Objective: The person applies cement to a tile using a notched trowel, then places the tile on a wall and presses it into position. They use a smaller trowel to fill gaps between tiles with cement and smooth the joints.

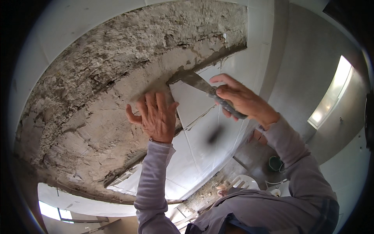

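My right hand (238, 98) grips the dark handle of a putty knife (198, 82), its index finger lifted off. The knife's blade points left, its tip close to the top corner of a white wall tile (193, 99) and the grey mortar edge there. My left hand (157, 119) is spread flat, fingers up, on or just over the bare mortar wall (105, 113), left of that tile. Whether its palm presses the surface is hidden. Below my right hand a dark blurred lump (215, 135) shows in front of the tiles; I cannot tell what it is.
Rough broken masonry (117, 46) runs above the mortar band. A lit window (331, 91) is at the right. Lower right, on the floor, stand a green bucket (275, 163) and a white plastic chair (244, 182). Rubble (223, 188) lies along the wall's foot.
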The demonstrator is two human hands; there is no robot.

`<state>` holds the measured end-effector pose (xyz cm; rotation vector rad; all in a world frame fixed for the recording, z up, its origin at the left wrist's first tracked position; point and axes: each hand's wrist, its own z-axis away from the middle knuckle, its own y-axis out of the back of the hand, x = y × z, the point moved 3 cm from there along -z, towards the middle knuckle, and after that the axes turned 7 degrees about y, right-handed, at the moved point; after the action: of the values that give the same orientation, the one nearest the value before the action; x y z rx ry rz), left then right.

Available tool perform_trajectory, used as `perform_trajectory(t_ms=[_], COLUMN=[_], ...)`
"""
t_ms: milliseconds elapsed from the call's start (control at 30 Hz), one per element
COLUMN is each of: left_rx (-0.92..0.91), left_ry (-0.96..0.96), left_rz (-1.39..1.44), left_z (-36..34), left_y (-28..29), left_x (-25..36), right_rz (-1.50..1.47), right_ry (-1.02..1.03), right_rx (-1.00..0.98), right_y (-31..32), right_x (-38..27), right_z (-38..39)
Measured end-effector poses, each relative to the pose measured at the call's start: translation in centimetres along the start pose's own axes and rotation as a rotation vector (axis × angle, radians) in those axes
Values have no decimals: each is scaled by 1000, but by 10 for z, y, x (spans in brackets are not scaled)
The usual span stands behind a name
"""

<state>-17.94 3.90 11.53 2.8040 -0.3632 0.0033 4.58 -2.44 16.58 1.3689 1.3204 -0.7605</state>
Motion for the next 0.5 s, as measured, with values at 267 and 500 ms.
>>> perform_trajectory(t_ms=[267,500], left_rx=[-51,-72], left_ry=[18,17], left_rz=[58,99], left_z=[-3,-6], left_y=[5,8], left_x=[3,8], right_rz=[242,843], right_ry=[98,333], right_rx=[35,-38], right_y=[-3,-15], right_x=[-24,-15], right_z=[-3,-9])
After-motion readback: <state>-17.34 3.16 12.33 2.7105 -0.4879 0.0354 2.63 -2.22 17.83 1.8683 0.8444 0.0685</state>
